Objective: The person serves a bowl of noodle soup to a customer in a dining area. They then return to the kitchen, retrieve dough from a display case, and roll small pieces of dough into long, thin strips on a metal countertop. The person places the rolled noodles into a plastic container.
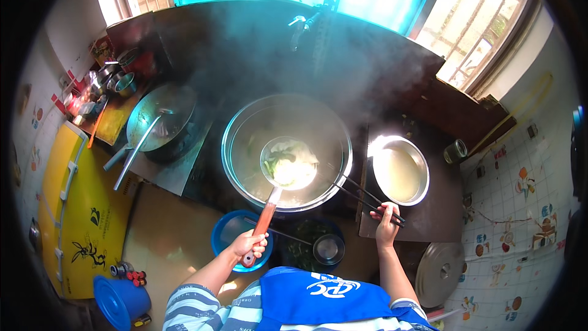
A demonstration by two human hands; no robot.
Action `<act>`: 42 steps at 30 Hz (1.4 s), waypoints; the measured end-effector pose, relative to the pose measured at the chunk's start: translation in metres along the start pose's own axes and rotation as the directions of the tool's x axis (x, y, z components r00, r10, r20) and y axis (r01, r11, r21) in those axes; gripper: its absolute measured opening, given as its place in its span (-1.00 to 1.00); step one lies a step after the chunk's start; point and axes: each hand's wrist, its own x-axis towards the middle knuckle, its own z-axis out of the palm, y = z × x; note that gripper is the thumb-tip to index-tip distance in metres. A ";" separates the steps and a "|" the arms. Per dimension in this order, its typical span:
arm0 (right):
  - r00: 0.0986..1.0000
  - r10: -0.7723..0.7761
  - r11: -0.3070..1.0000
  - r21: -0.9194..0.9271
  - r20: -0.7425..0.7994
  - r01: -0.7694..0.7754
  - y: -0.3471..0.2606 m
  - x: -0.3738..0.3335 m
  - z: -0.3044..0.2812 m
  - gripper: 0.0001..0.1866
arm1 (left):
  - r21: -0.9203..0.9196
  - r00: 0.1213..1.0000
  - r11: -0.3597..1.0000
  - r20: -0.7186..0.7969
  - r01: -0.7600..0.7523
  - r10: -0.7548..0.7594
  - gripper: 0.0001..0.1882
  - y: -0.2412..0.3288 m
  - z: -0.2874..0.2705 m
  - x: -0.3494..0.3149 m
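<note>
My left hand (247,247) is closed round the brown wooden handle of a strainer ladle (265,219). Its round bowl is over the large steaming metal pot (239,171), and pale and green food (288,162) lies in it. What exactly the food is, the glare and steam hide. In my right hand (385,227) is a pair of long dark chopsticks (362,195), whose far tips reach the pot's right rim. Right of the pot stands a metal basin (401,175) of cloudy pale liquid, just beyond my right hand.
A wok (160,110) with a long-handled ladle (138,152) sits at left. Below the pot are a blue basin (223,236) and a small metal dipper (329,249) over dark greens. A tap (298,24) rises behind; a yellow freezer (92,220) and blue bucket (122,300) stand at left.
</note>
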 end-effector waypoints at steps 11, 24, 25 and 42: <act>0.925 -0.204 0.936 0.213 -0.320 0.280 -0.106 0.017 -0.060 -0.61 | 0.405 0.995 0.913 0.100 -0.054 0.014 -0.68 0.053 0.094 -0.061; 0.867 -0.137 0.965 0.132 -0.479 0.225 -0.090 -0.023 -0.126 -0.66 | 0.691 0.976 0.723 0.171 -0.019 -0.137 -0.70 0.057 0.209 0.021; 0.862 -0.104 0.960 0.175 -0.496 0.217 -0.086 -0.025 -0.127 -0.66 | 0.712 0.978 0.702 0.164 -0.027 -0.129 -0.70 0.055 0.213 0.027; 0.796 -0.113 0.993 -0.033 -0.595 0.117 -0.093 -0.065 -0.188 -0.65 | 0.878 0.757 -0.382 0.453 -0.288 0.470 -0.64 0.043 0.191 0.083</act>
